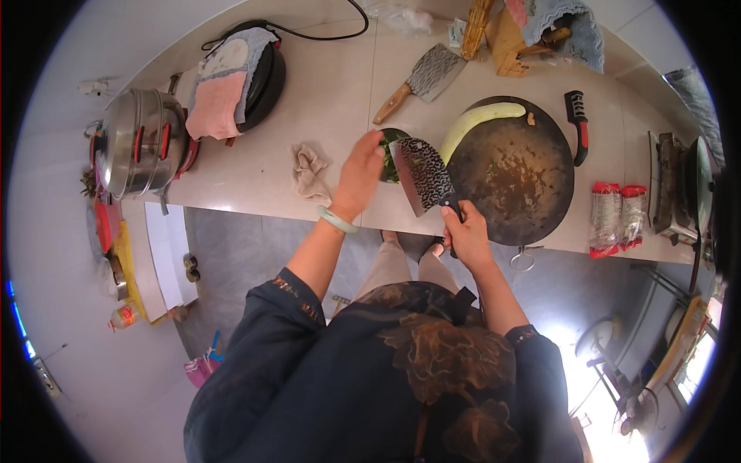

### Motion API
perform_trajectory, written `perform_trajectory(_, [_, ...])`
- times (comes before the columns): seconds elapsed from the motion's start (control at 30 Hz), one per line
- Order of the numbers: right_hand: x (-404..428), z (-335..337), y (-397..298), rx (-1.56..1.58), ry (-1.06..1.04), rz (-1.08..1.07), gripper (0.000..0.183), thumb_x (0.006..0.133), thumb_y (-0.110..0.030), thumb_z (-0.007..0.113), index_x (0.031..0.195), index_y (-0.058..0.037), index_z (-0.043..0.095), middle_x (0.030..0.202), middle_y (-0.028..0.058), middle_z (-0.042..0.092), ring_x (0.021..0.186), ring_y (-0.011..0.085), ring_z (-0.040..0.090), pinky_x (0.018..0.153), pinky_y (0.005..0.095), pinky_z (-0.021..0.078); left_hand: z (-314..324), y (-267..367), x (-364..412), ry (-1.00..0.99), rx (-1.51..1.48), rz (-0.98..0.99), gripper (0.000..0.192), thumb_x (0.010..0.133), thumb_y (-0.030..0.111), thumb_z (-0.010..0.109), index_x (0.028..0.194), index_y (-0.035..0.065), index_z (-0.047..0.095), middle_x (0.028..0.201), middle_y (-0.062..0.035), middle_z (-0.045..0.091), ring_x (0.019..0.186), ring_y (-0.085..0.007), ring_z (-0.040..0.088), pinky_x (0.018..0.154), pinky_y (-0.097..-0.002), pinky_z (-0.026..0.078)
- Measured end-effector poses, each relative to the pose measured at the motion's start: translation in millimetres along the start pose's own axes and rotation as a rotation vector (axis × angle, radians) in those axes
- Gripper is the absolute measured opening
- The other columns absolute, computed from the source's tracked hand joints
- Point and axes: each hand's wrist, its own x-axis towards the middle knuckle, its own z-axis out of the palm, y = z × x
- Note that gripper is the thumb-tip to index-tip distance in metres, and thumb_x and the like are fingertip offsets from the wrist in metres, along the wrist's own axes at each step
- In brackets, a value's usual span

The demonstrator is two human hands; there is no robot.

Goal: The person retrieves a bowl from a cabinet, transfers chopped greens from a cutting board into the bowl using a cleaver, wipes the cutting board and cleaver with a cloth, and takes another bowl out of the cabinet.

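My right hand point(468, 234) grips the black handle of a broad kitchen knife point(425, 173) with a dark patterned blade, held over the counter edge. Beside the blade, my left hand point(362, 173), with a pale bangle at its wrist, is raised and slightly blurred; nothing shows in it. Partly behind the hand and knife, a dark bowl point(395, 132) holds chopped green leaves point(391, 165). A round dark cutting board point(521, 173) lies to the right, with a peeled pale-green gourd or cucumber point(477, 122) across its upper left edge and a small brown piece point(531, 119) near it.
A wood-handled cleaver point(434, 72) lies beyond the bowl. A crumpled cloth point(308, 172) is on the left, near a steel steamer pot point(142, 144) and a towel-covered black appliance point(266, 87). Right of the board are a knife sharpener point(577, 124), red-ended packets point(606, 220) and a stove point(671, 185).
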Motion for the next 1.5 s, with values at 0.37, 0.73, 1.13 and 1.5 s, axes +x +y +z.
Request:
perform_trajectory(0.37, [0, 3, -15, -0.006, -0.023, 0.025, 0.026, 0.086, -0.024, 0.060, 0.089, 0.0009, 0.052, 0.057, 0.0029, 0.052, 0.042, 0.0083, 0.049, 0.039, 0.0237, 0.0391, 22, -10, -10, -0.300, 1.381, 0.797, 0.052, 0.085, 0.008, 0.042, 0.136, 0.0044, 0.035, 0.143, -0.0124, 0.032, 0.134, -0.0269, 0.028, 0.109, -0.0475, 0.018])
perform_trajectory(0.73, [7, 6, -17, 0.166, 0.075, -0.014, 0.025, 0.088, -0.023, 0.059, 0.092, 0.0015, 0.052, 0.058, 0.0023, 0.052, 0.043, 0.0077, 0.047, 0.041, 0.0223, 0.0390, -4, -31, -10, -0.143, 1.532, 0.672, 0.052, 0.084, 0.010, 0.043, 0.134, -0.0023, 0.035, 0.139, -0.0172, 0.035, 0.132, -0.0275, 0.030, 0.108, -0.0474, 0.020])
perform_trajectory(1.13, [3, 9, -6, 0.192, 0.105, -0.013, 0.026, 0.088, -0.022, 0.060, 0.096, 0.0007, 0.052, 0.060, 0.0022, 0.052, 0.045, 0.0071, 0.048, 0.040, 0.0233, 0.0399, 1, -30, 11, 0.082, 1.076, 0.707, 0.019, 0.078, 0.011, 0.058, 0.095, 0.0019, 0.061, 0.127, -0.0144, 0.048, 0.113, -0.0300, 0.048, 0.099, -0.0449, 0.035])
perform_trajectory(1.5, [-23, -32, 24, 0.219, 0.150, -0.172, 0.026, 0.087, -0.015, 0.061, 0.103, 0.0026, 0.052, 0.066, 0.0011, 0.056, 0.049, 0.0046, 0.048, 0.043, 0.0206, 0.0393, 5, -47, 10, 0.092, 0.931, 0.559, 0.011, 0.076, 0.006, 0.063, 0.086, 0.0032, 0.063, 0.125, -0.0169, 0.051, 0.113, -0.0349, 0.048, 0.096, -0.0415, 0.038])
